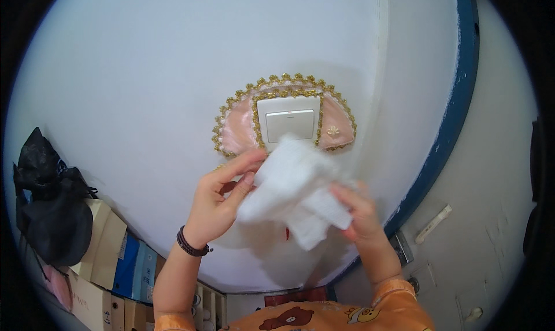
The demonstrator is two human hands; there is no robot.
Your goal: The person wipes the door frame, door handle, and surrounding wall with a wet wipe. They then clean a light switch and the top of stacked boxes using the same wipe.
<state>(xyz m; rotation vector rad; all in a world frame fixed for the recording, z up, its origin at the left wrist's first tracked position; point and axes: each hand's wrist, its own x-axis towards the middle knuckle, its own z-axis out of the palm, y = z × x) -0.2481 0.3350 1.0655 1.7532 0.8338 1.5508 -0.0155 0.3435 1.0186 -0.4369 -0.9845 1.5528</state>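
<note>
A white cloth (282, 179), blurred and loosely folded, hangs in the air between my hands. My right hand (357, 209) grips its right side, fingers over the fabric. At the left edge of the cloth is my left hand (230, 192), thumb and fingertips closed on it; a dark braided bracelet circles that wrist. Behind the cloth, a white light switch (289, 125) is mounted on the wall. A pink fabric switch surround (237, 127) with gold braided trim frames it. The cloth covers the lower part of the switch plate and surround.
Shoe boxes (102, 244) are stacked at the lower left, with a black bag (56, 227) on top. To the right, a blue door frame (442, 149) curves beside a pale door (477, 244) with a metal lock plate (402, 247). Below is a small rack (212, 305).
</note>
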